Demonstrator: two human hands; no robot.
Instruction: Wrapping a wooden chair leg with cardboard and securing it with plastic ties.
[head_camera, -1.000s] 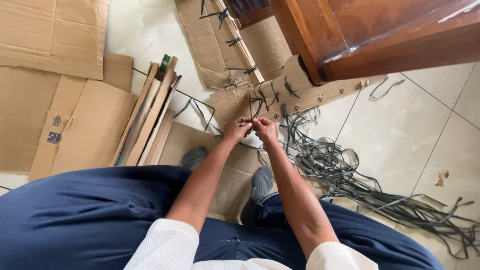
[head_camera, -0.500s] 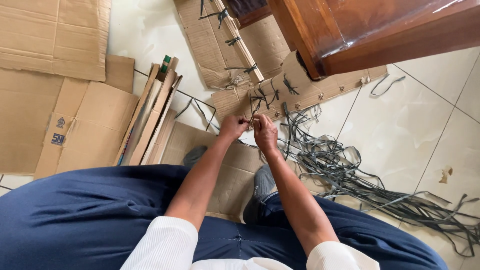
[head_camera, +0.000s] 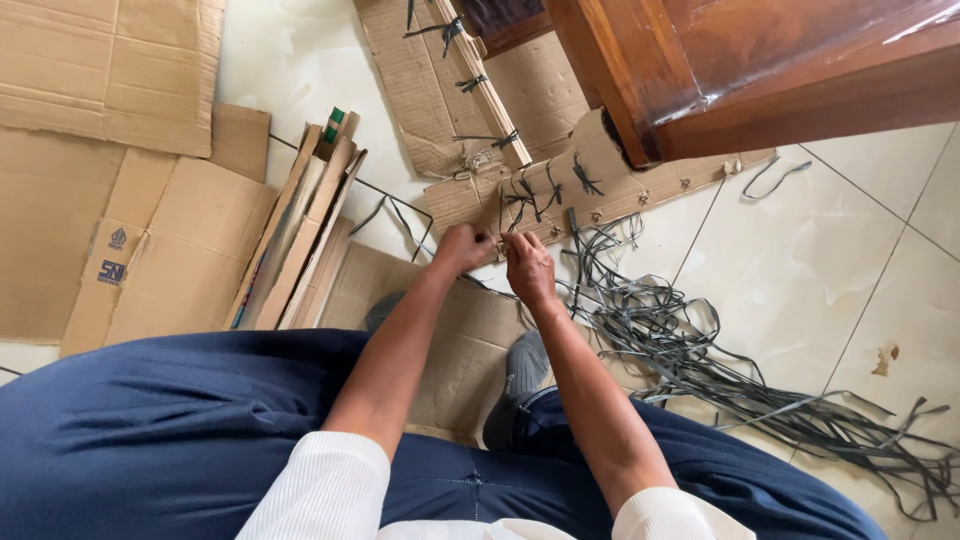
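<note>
Both hands, left hand (head_camera: 462, 246) and right hand (head_camera: 527, 266), pinch closed on what seems a grey strap (head_camera: 497, 240) at the cardboard strip (head_camera: 560, 190), bracing it flat for tying.

Matt, rough corrugated cardboard strip (head_camera: 600, 190) at 12 o'clock of both hands. Dull grey plastic strapping (head_camera: 700, 350) heaped at 4 o'clock. Glossy varnished wooden furniture (head_camera: 780, 80) at 1 o'clock. Smooth, faintly shiny floor tiles (head_camera: 800, 270). Matt navy cloth trousers (head_camera: 150, 440).

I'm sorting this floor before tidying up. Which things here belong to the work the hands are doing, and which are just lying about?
In use:
left hand
right hand
cardboard strip tied with dark straps
pile of grey straps

Lying about:
flat cardboard sheets
bundle of folded cardboard
wooden furniture
</note>
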